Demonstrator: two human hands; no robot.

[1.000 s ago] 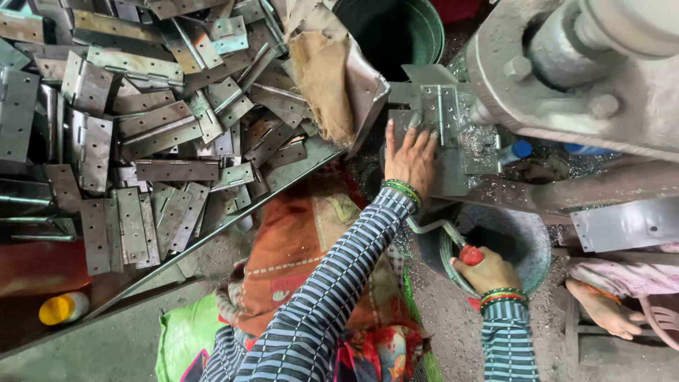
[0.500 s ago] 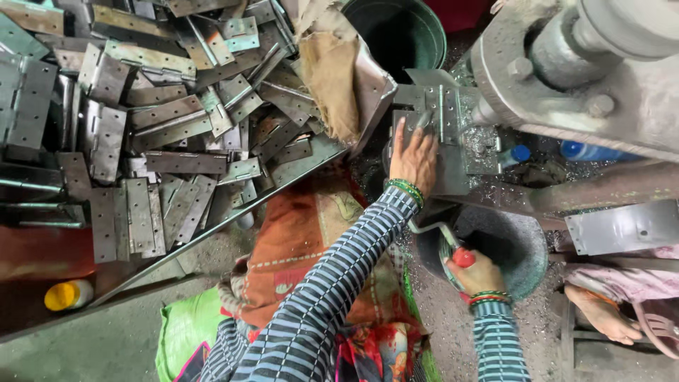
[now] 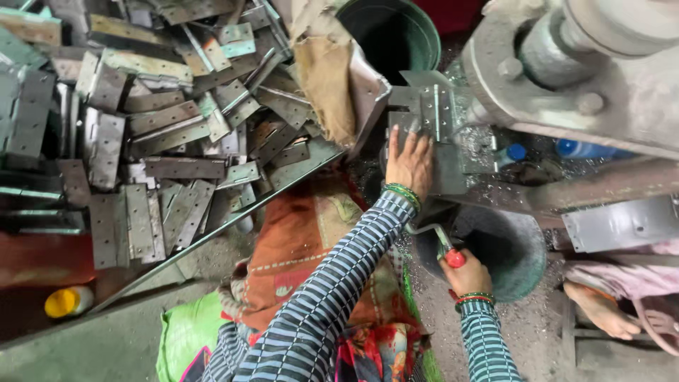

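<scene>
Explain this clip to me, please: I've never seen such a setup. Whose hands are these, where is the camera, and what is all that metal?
The camera sits on the person's head and looks down, so the striped sleeves are their own. The left hand lies flat on a grey perforated metal plate at a heavy grey machine. The right hand grips a red-tipped metal lever above a dark round bucket. To the left, a tray holds a pile of flat grey hinge plates. A yellow-capped bottle lies lower left.

Green sack (image 3: 185, 332) low left, yellow bottle (image 3: 67, 301)
</scene>
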